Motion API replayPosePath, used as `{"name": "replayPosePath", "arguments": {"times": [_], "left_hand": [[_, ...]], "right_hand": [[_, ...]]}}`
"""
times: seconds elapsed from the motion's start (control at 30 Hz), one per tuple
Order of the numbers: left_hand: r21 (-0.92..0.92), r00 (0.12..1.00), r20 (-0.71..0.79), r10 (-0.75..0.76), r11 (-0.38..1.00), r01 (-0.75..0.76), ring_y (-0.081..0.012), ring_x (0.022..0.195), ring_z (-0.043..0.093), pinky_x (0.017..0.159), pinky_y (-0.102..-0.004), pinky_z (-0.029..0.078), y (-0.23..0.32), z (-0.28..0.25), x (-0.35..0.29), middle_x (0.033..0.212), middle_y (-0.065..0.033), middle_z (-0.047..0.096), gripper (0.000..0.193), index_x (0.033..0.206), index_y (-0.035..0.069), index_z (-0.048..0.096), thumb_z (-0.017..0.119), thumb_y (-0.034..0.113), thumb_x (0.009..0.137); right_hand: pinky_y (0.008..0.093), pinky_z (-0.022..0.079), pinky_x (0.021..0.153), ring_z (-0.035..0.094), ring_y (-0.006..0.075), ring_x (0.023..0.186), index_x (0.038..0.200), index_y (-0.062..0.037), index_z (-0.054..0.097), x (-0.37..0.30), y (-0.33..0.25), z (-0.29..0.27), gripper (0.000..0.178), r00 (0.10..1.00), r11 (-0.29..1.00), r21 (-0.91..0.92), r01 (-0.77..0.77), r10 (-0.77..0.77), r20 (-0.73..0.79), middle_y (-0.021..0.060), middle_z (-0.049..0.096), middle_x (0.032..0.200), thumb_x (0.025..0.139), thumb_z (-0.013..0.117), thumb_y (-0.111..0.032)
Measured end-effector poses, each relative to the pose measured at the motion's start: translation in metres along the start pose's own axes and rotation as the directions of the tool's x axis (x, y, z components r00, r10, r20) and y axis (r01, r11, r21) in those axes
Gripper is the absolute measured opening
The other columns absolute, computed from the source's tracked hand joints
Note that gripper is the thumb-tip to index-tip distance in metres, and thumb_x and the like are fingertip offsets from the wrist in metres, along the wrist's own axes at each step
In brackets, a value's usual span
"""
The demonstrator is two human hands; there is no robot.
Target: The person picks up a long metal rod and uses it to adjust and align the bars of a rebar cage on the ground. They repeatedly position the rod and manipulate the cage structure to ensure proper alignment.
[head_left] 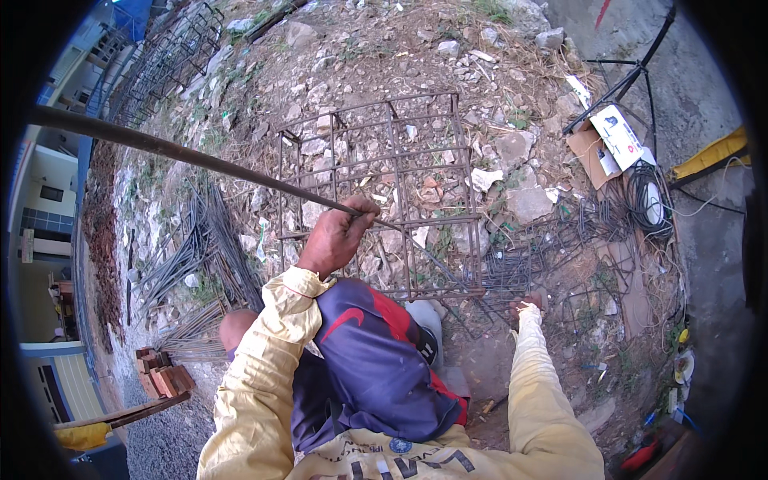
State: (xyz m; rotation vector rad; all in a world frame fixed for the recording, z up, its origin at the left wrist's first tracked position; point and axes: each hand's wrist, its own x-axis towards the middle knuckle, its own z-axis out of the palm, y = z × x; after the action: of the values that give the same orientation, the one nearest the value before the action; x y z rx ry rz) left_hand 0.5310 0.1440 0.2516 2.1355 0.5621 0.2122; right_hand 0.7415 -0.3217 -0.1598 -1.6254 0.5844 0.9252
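My left hand [340, 236] is closed around a long, rusty steel bar [192, 162]. The bar slants from the upper left down past my fist, over a rectangular cage of tied reinforcing bars [398, 152]. That cage lies on the rubble ahead of my knees, its grid open to the stones beneath. Low at the cage's near right corner, my right hand [528, 303] has its fingers curled in among thin rods. What it grips is too small and dark to make out. Dark blue and red cloth [368, 352] covers my bent legs between the arms.
Loose rods [212, 248] lie in a heap at the left, above stacked red bricks [164, 376]. Coiled black cable [648, 204], a white box [620, 132] and a black stand [640, 68] are at the right. More bar cages [172, 64] lie far left. Broken stone covers the ground.
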Motion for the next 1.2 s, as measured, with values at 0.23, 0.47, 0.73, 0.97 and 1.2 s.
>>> {"name": "replayPosePath", "arguments": {"times": [0.23,0.47,0.73,0.97,1.2], "left_hand": [[-0.004,0.984,-0.062,-0.17,0.985,0.17,-0.015,0.09,0.064,0.083,-0.0308,0.05,0.0,0.0,0.008,0.095,-0.0076,0.069,0.02,0.113,0.003,0.064,0.058,0.015,0.098],[-0.076,0.992,-0.093,-0.09,0.994,0.083,-0.0218,0.093,0.067,0.084,-0.0344,0.051,-0.012,0.003,0.01,0.098,-0.0132,0.071,0.023,0.114,0.004,0.065,0.059,0.017,0.096],[0.059,0.992,-0.102,-0.069,0.995,0.075,-0.0222,0.087,0.067,0.078,-0.0349,0.051,0.012,-0.027,0.011,0.093,-0.0128,0.07,0.019,0.107,0.003,0.066,0.061,0.016,0.094],[0.218,0.998,-0.057,-0.027,0.975,0.039,-0.013,0.076,0.062,0.07,-0.0315,0.049,0.082,-0.103,-0.011,0.082,-0.0055,0.068,0.015,0.102,0.003,0.065,0.061,0.014,0.094],[0.468,0.995,-0.072,0.068,0.884,-0.027,-0.0319,0.071,0.068,0.068,-0.0419,0.052,0.082,-0.09,-0.011,0.076,-0.0152,0.068,0.014,0.099,0.007,0.067,0.06,0.015,0.09]], "right_hand": [[0.0463,0.058,0.051,0.068,0.0351,0.068,0.126,-0.0106,0.04,-0.088,0.004,-0.054,0.034,0.987,0.978,0.171,0.122,-0.103,-0.121,0.0185,0.064,0.094,0.097,0.051,-0.024],[0.0444,0.058,0.05,0.068,0.0325,0.062,0.13,-0.0102,0.04,-0.132,0.027,-0.071,0.034,0.982,0.96,0.233,0.153,-0.122,-0.145,0.0183,0.065,0.092,0.1,0.048,-0.024],[0.0413,0.058,0.048,0.068,0.0301,0.062,0.131,-0.0124,0.039,-0.164,0.021,-0.052,0.033,0.989,0.989,0.074,0.129,-0.123,-0.085,0.0172,0.065,0.093,0.101,0.046,-0.021],[0.0407,0.059,0.049,0.068,0.027,0.062,0.14,-0.0129,0.034,-0.171,0.026,-0.057,0.042,0.993,0.995,0.076,0.064,-0.056,-0.109,0.0144,0.065,0.093,0.1,0.047,-0.021],[0.0421,0.055,0.043,0.067,0.0301,0.058,0.127,-0.0133,0.039,-0.17,0.022,-0.035,0.027,0.993,0.997,0.064,0.052,-0.045,-0.108,0.0169,0.062,0.087,0.1,0.044,-0.02]]}}
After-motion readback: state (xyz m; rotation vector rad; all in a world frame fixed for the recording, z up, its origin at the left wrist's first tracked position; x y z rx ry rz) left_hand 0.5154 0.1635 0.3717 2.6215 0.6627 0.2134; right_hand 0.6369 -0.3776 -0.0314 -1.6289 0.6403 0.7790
